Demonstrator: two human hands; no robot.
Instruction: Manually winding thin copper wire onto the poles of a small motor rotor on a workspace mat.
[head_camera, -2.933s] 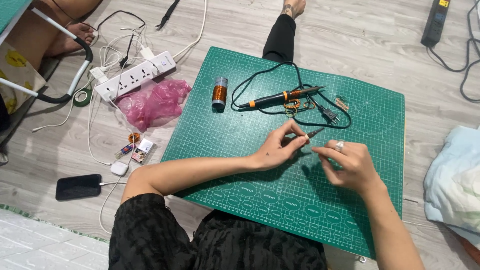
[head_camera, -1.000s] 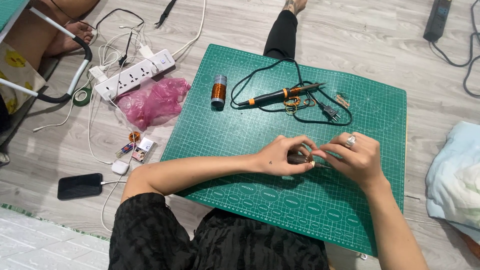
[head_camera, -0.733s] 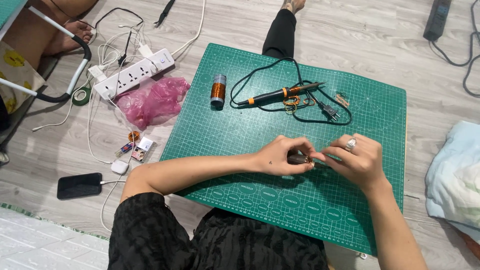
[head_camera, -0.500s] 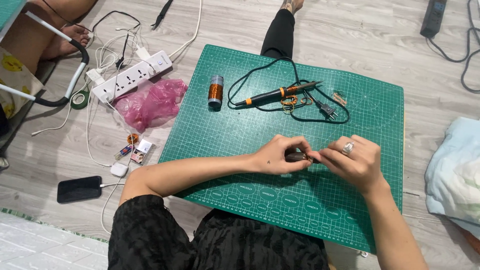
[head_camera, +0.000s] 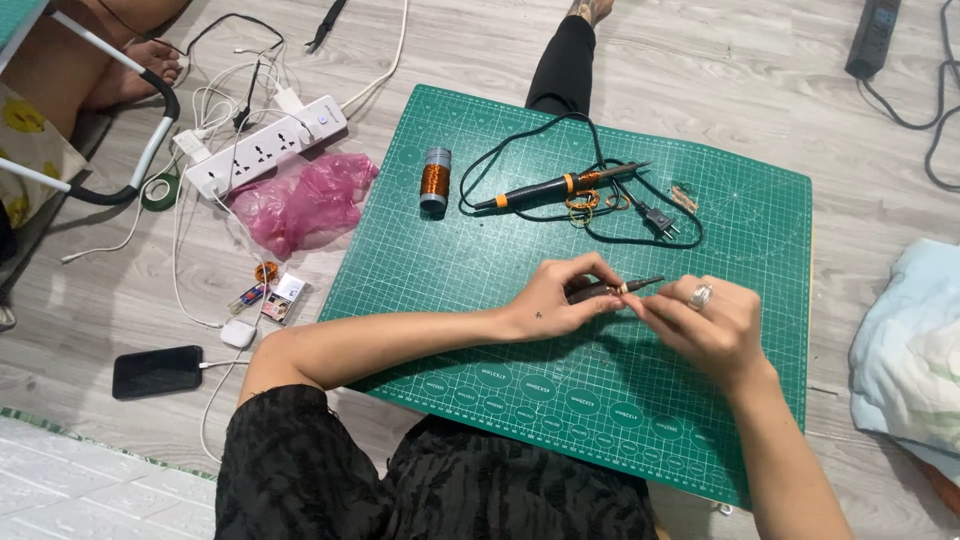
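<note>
My left hand (head_camera: 560, 295) and my right hand (head_camera: 700, 325) meet above the green cutting mat (head_camera: 480, 270). Between them lies a thin dark rod-shaped tool (head_camera: 610, 289) with a pale band near its middle. The left fingers pinch its left end. The fingertips of my right hand pinch it at the band, and a ring shows on that hand. Farther back on the mat rest a black and orange soldering iron (head_camera: 555, 186) with its looped black cord, and an upright spool of copper wire (head_camera: 435, 179).
A white power strip (head_camera: 265, 147) with tangled cables and a pink plastic bag (head_camera: 300, 200) lie left of the mat. A black phone (head_camera: 157, 371) charges on the floor. Another person's leg (head_camera: 563, 60) reaches the mat's far edge. Pale cloth (head_camera: 910, 345) lies at right.
Both hands stayed joined over the mat's middle. Over three seconds they closed from slightly apart, and the dark tool now shows between the fingertips, poking right.
</note>
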